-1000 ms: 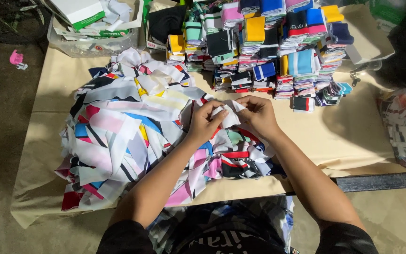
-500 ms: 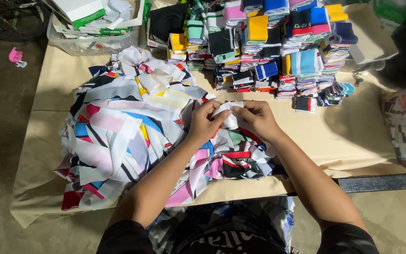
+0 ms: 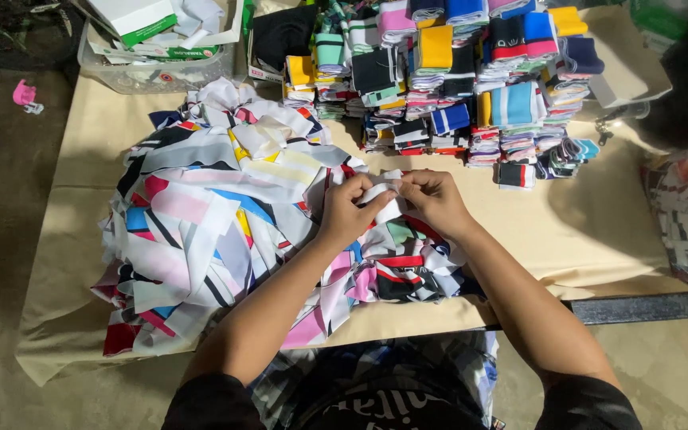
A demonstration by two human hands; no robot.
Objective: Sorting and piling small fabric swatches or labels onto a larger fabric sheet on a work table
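Both hands meet over the middle of the table, and between them is a small white strip of fabric (image 3: pixel 382 199). The left hand (image 3: pixel 346 211) pinches its near end with thumb and fingertips pressed together, while the right hand (image 3: pixel 433 201) closes its fingers on the other end, so the strip sits clamped from both sides (how it is folded I cannot tell, the fingers cover most of it). It hangs just above the right edge of a big loose heap of striped fabric pieces (image 3: pixel 216 231), white, pink, blue, yellow and black, sprawling across the tan cloth-covered table (image 3: pixel 599 239). Behind the hands, well apart, stand neat stacks of folded coloured bands (image 3: pixel 471 80). At the far left corner sits a clear plastic tub (image 3: pixel 153 76) holding boxes. A small pink object (image 3: pixel 24 94) lies on the floor to the left.
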